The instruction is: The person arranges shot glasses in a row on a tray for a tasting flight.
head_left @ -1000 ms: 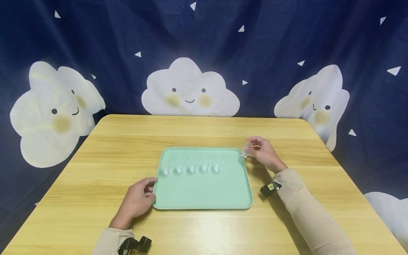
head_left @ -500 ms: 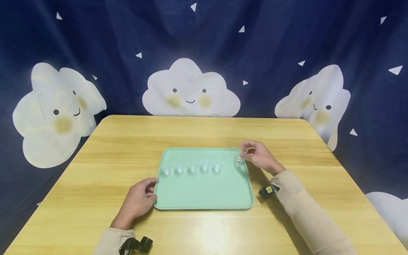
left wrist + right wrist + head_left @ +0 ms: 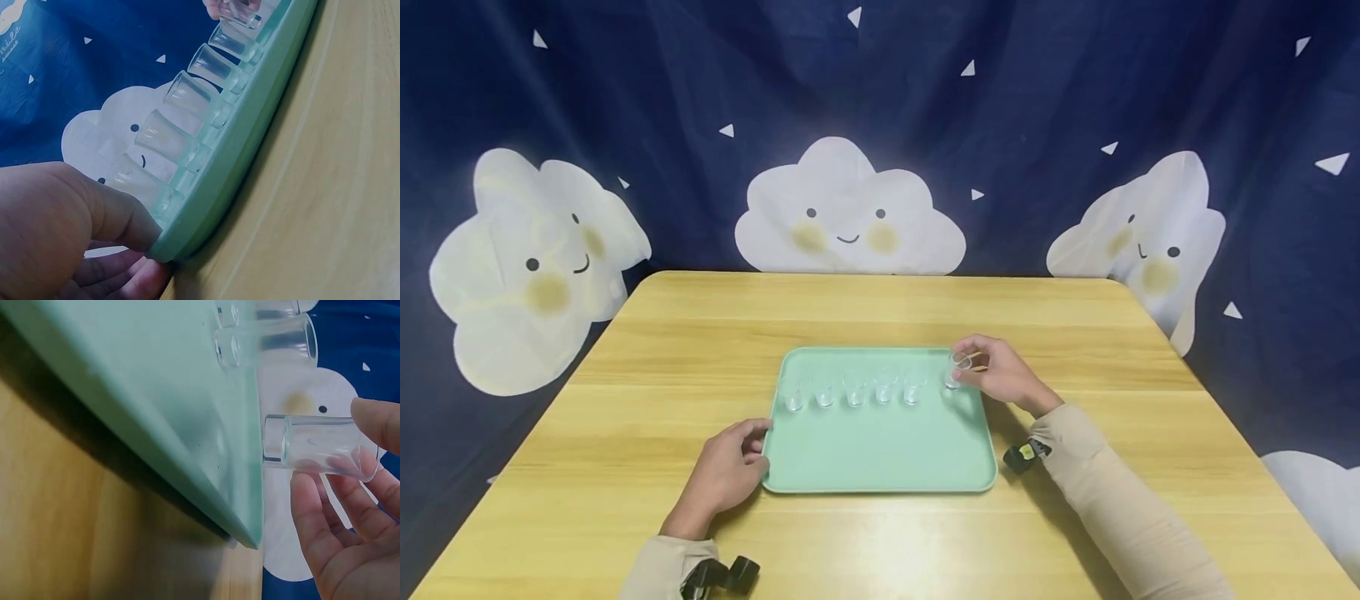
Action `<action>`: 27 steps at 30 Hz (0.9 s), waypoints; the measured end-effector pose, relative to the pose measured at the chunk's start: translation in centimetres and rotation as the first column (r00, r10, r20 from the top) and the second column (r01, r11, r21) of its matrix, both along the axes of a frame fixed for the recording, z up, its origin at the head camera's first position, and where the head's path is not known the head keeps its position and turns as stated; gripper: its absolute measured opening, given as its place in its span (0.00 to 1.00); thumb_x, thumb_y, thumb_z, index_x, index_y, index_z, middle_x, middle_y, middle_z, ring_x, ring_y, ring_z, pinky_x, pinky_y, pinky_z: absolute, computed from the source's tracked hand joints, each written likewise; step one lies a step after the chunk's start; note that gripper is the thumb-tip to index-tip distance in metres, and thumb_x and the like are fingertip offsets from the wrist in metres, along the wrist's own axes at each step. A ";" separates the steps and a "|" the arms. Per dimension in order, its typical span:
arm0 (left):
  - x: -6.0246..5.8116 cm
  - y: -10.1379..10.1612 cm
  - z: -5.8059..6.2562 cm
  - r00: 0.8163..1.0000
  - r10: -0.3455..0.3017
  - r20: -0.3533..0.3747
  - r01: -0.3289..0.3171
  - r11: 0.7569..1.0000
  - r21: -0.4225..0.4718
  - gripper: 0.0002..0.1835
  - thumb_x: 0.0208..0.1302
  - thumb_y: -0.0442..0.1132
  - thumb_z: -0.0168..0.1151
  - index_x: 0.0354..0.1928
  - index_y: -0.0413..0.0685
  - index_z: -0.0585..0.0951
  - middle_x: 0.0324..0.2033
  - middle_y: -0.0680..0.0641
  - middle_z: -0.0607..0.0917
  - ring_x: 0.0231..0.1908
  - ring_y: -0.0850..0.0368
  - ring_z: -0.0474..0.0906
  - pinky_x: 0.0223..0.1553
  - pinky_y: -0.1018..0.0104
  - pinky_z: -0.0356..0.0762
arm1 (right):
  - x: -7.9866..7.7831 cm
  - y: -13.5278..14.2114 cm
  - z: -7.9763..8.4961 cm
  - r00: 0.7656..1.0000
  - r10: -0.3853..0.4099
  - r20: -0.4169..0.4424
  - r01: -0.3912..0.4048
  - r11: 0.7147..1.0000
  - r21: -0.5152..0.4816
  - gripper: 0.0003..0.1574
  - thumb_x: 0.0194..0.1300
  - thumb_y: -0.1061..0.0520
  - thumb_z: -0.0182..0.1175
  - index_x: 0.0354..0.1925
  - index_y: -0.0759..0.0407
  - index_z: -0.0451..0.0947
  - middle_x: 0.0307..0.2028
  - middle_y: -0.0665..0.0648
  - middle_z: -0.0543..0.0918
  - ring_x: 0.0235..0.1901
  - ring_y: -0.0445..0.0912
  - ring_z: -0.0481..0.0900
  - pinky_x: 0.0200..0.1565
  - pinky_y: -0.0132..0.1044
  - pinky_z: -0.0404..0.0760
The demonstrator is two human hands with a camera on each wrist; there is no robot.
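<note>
My right hand (image 3: 1006,373) pinches a clear shot glass (image 3: 319,442) between thumb and fingers, upright over the right back part of a mint-green tray (image 3: 880,454). In the right wrist view its thick base is close to the tray surface. Several matching shot glasses (image 3: 854,393) stand upright in a row across the back left of the tray, apart from the held one. At the tray's left edge, my left hand (image 3: 721,471) grips the rim; the left wrist view has the thumb (image 3: 128,215) on top and the other fingers lower, partly hidden.
The tray lies on a light wooden table (image 3: 880,546). A dark blue curtain (image 3: 865,75) with smiling clouds hangs behind the table. Each wrist wears a small black camera, one of them (image 3: 1022,456) beside the tray's right edge.
My right hand has carried the shot glass leftward from outside the tray's back right corner to over the tray, nearer the row. The left hand stays at the rim.
</note>
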State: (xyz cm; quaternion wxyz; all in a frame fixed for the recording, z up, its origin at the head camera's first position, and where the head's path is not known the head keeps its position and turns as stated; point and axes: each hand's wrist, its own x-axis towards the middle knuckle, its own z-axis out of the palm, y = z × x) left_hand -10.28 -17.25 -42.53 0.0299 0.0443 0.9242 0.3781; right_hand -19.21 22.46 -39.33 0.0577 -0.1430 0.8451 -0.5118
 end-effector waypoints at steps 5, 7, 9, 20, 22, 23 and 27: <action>0.0 -0.1 0.0 1.000 0.002 0.008 -0.002 1.000 0.004 0.26 0.52 0.27 0.58 0.57 0.36 0.77 0.35 0.48 0.78 0.34 0.57 0.72 0.35 0.67 0.74 | 0.1 -0.3 -0.1 0.999 0.040 0.000 -0.040 0.999 0.005 0.24 0.58 0.67 0.65 0.53 0.74 0.71 0.47 0.68 0.78 0.45 0.56 0.80 0.48 0.42 0.83; 0.0 -0.1 0.0 1.000 0.001 0.005 -0.001 1.000 0.002 0.26 0.53 0.27 0.57 0.57 0.36 0.77 0.34 0.48 0.78 0.34 0.57 0.72 0.34 0.68 0.72 | 0.1 -0.4 -0.2 0.999 0.045 -0.001 -0.045 0.999 0.006 0.25 0.59 0.67 0.65 0.53 0.74 0.71 0.48 0.68 0.78 0.45 0.56 0.80 0.49 0.43 0.82; 0.0 -0.1 0.0 1.000 -0.003 -0.001 0.003 1.000 -0.001 0.26 0.53 0.27 0.57 0.57 0.36 0.77 0.33 0.48 0.77 0.33 0.57 0.71 0.33 0.68 0.70 | 0.1 -0.5 -0.3 0.999 0.040 -0.003 -0.040 0.999 0.003 0.25 0.58 0.68 0.65 0.53 0.74 0.71 0.47 0.68 0.78 0.45 0.57 0.80 0.49 0.44 0.82; -0.1 0.0 0.2 1.000 -0.020 -0.018 0.019 1.000 -0.017 0.26 0.52 0.27 0.57 0.57 0.35 0.77 0.33 0.48 0.76 0.33 0.56 0.70 0.32 0.68 0.67 | 0.3 -1.0 -0.4 0.999 0.046 0.012 -0.046 0.999 0.009 0.26 0.56 0.70 0.66 0.53 0.74 0.72 0.46 0.67 0.79 0.46 0.59 0.79 0.51 0.46 0.82; -0.2 0.0 0.2 1.000 -0.017 -0.019 0.017 1.000 -0.017 0.26 0.51 0.27 0.57 0.56 0.35 0.77 0.33 0.48 0.77 0.33 0.56 0.70 0.32 0.68 0.68 | 0.3 -1.1 -0.5 0.999 0.047 0.014 -0.047 0.999 0.019 0.26 0.55 0.69 0.66 0.53 0.74 0.72 0.46 0.66 0.79 0.46 0.60 0.79 0.51 0.45 0.82; -0.2 0.0 0.2 1.000 -0.015 -0.018 0.015 1.000 -0.017 0.26 0.51 0.27 0.57 0.56 0.35 0.77 0.33 0.48 0.77 0.33 0.56 0.70 0.32 0.68 0.69 | 0.3 -1.1 -0.6 0.999 0.049 0.012 -0.049 0.999 0.023 0.26 0.55 0.69 0.66 0.52 0.73 0.72 0.46 0.65 0.79 0.46 0.60 0.79 0.51 0.45 0.82; -0.2 0.1 0.1 1.000 -0.013 -0.017 0.013 1.000 -0.014 0.25 0.51 0.27 0.58 0.56 0.35 0.77 0.33 0.48 0.77 0.32 0.57 0.70 0.32 0.69 0.69 | 0.3 -1.1 -0.7 0.998 0.056 0.008 -0.056 0.998 0.031 0.26 0.55 0.70 0.67 0.52 0.73 0.72 0.46 0.64 0.79 0.47 0.60 0.79 0.51 0.46 0.82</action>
